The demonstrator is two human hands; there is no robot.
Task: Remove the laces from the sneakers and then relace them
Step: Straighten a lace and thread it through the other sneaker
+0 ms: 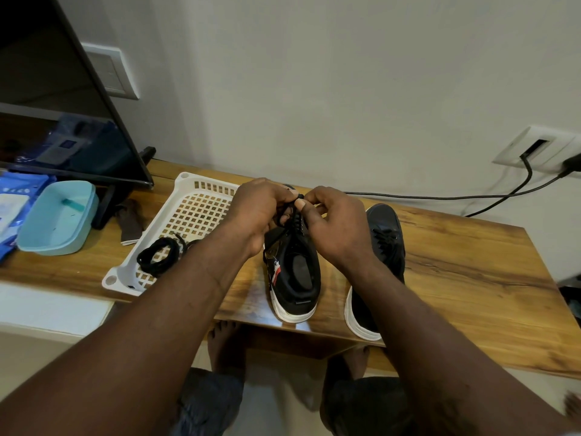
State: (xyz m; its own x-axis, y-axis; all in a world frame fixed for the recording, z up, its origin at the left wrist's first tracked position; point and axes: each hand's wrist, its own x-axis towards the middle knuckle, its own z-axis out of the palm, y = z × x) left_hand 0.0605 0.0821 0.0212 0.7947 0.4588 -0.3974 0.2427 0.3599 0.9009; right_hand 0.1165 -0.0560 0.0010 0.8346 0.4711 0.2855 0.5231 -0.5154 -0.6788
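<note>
Left sneaker [294, 272]: black, white sole, on wooden desk [471, 278], centre, near edge. Left hand [261, 209] and right hand [336, 221]: both above its far end, fingers curled, pinching the black lace [297, 212]. Right sneaker [385, 237]: just beside, laced. Spare lace [158, 256]: coiled in white basket [195, 212], left. Teal tub [56, 218]: far left.
</note>
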